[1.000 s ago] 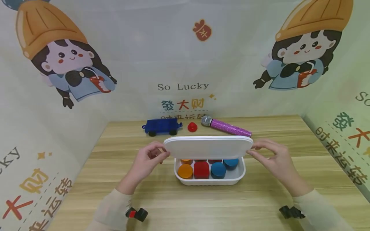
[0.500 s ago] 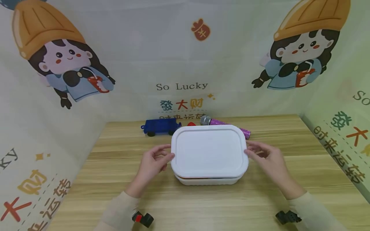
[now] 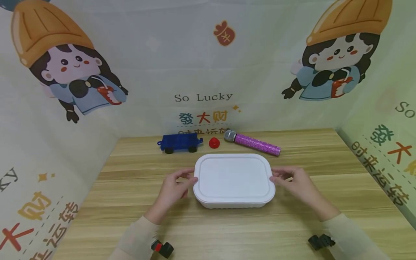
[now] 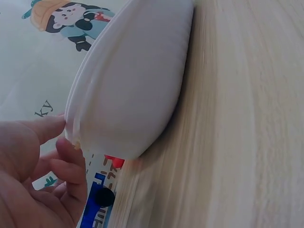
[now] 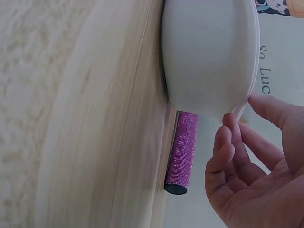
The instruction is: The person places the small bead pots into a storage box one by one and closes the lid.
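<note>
A white lid (image 3: 234, 177) lies flat over a white rectangular box (image 3: 234, 205) with rounded corners, hiding what is inside. My left hand (image 3: 175, 186) pinches the lid's left edge between thumb and fingers. At the opposite side, my right hand (image 3: 294, 180) pinches the right edge in the same way. In the left wrist view the box's side wall (image 4: 137, 80) rests on the table, and the thumb touches the lid's rim. The right wrist view has the box (image 5: 209, 57) with thumb and fingertips of the right hand (image 5: 256, 161) at the rim.
Behind the box, a blue toy wagon (image 3: 180, 142), a small red piece (image 3: 214, 143) and a glittery purple microphone (image 3: 253, 142) lie on the wooden table (image 3: 227, 231). A printed cloth (image 3: 201, 65) hangs along the back and sides.
The lid was tilted up, with orange, red and blue pieces visible in the box. It came down flat over them, both hands lowering with it and still holding its edges.
</note>
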`<control>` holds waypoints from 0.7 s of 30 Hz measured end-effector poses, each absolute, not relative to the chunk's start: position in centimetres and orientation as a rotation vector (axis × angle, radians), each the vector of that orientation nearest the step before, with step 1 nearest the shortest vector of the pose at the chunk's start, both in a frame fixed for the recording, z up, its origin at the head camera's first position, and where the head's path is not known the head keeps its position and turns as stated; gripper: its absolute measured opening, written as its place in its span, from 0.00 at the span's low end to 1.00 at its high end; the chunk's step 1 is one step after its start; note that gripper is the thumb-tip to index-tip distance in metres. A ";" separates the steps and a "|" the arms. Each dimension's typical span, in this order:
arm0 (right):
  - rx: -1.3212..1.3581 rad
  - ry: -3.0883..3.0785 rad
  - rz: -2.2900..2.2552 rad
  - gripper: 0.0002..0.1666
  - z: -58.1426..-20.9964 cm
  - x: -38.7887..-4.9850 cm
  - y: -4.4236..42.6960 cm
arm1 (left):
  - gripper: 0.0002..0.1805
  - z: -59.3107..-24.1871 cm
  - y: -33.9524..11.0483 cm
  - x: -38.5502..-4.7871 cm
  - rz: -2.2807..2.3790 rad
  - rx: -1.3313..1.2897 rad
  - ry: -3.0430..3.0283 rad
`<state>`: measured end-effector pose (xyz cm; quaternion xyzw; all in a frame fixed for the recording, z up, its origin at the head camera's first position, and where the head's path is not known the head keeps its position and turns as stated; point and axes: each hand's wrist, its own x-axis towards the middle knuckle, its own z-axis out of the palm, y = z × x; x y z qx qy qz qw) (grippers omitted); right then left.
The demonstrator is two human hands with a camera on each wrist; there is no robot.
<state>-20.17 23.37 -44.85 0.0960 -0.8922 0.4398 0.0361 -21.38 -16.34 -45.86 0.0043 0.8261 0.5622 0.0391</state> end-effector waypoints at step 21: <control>0.262 -2.802 1.411 0.25 -45.3 -20.4 23.3 | 0.20 -46.8 -16.7 -21.9 1.689 -0.019 2.511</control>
